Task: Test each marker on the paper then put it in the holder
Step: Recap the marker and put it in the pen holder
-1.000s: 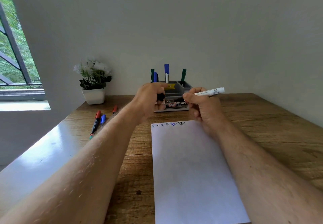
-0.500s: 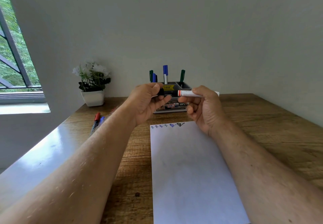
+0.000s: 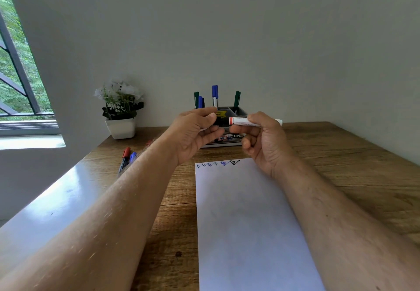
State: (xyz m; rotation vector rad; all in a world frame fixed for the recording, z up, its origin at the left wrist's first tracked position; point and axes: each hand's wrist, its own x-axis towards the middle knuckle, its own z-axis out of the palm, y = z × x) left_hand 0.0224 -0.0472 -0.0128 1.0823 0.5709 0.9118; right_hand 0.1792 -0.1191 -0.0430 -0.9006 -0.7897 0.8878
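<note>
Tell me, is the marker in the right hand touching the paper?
No. The right hand holds the white marker level in the air before the holder, well above the paper.

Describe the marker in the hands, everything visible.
The marker has a white, plastic-looking barrel with a red band and small print near its left end. It lies roughly level in the air in front of the holder, above the paper's far edge. The right hand grips the barrel; the left hand pinches its dark cap end. Whether the cap is fully seated can't be told.
</note>
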